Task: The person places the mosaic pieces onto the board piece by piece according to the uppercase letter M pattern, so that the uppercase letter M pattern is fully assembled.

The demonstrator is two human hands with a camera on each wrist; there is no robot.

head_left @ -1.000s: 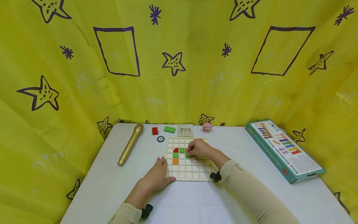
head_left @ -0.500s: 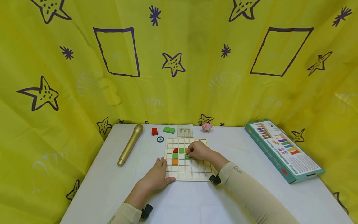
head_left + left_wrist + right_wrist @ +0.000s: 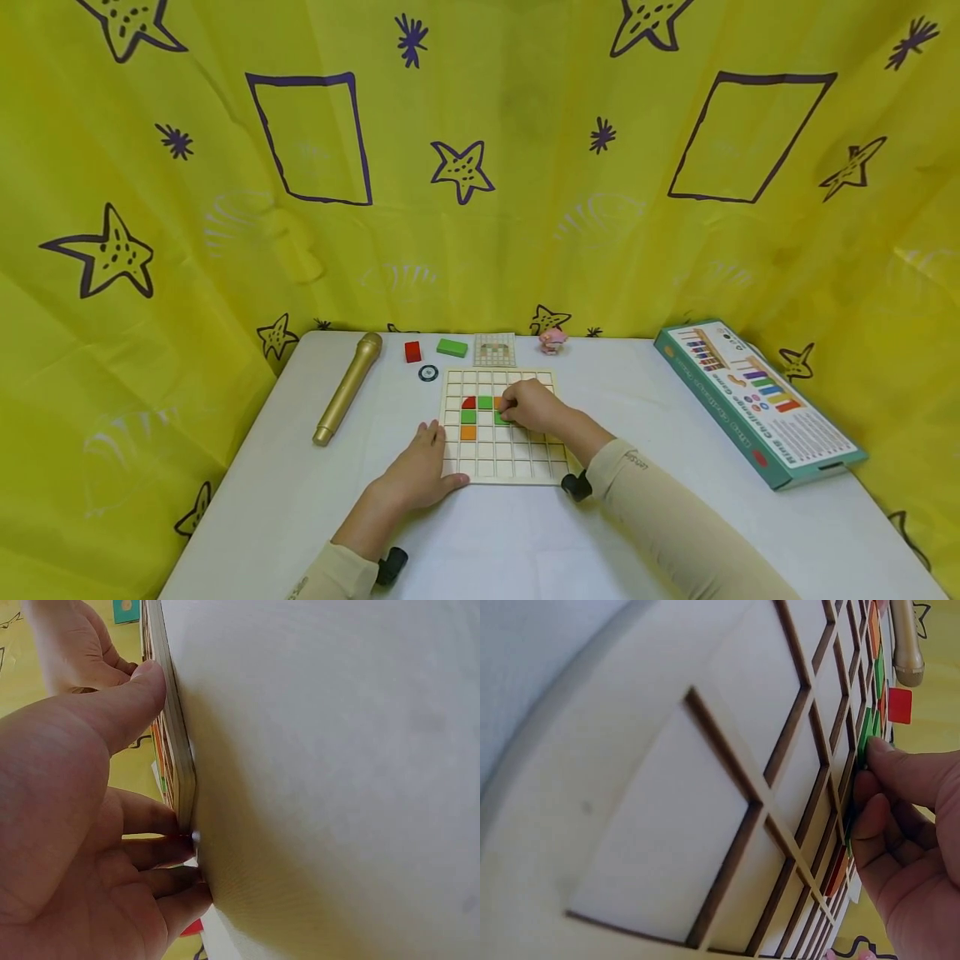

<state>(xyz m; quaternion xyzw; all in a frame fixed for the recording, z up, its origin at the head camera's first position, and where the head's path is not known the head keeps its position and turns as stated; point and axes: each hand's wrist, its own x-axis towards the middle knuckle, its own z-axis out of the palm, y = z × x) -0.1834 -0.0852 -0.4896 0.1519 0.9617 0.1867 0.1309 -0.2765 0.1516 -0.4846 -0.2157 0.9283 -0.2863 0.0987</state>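
A cream grid board (image 3: 517, 471) lies on the white table. My left hand (image 3: 418, 468) rests at its near left corner. In the left wrist view the left thumb (image 3: 142, 694) touches one edge, and the fingers (image 3: 146, 821) reach along the other. Over the board's middle, my right hand (image 3: 536, 406) pinches a green square tile (image 3: 502, 418) between thumb and fingertips; the green shows by the thumb in the right wrist view. Nearby in the grid are a red rounded tile (image 3: 469, 403), two green squares (image 3: 485, 402) and an orange square (image 3: 468, 432). Another orange tile (image 3: 498, 402) is partly hidden by the fingers.
Behind the board lie a red block (image 3: 412, 352), a green block (image 3: 452, 347), a round chip (image 3: 428, 373), a pattern card (image 3: 494, 350) and a pink figurine (image 3: 553, 341). A gold microphone (image 3: 347, 390) lies left, a teal game box (image 3: 761, 404) right. Yellow curtains (image 3: 465, 233) surround the table.
My right hand has dipped very slightly at the same spot on the board, fingertips still at the green tile. The left hand stays in place. The head view has shifted a little.
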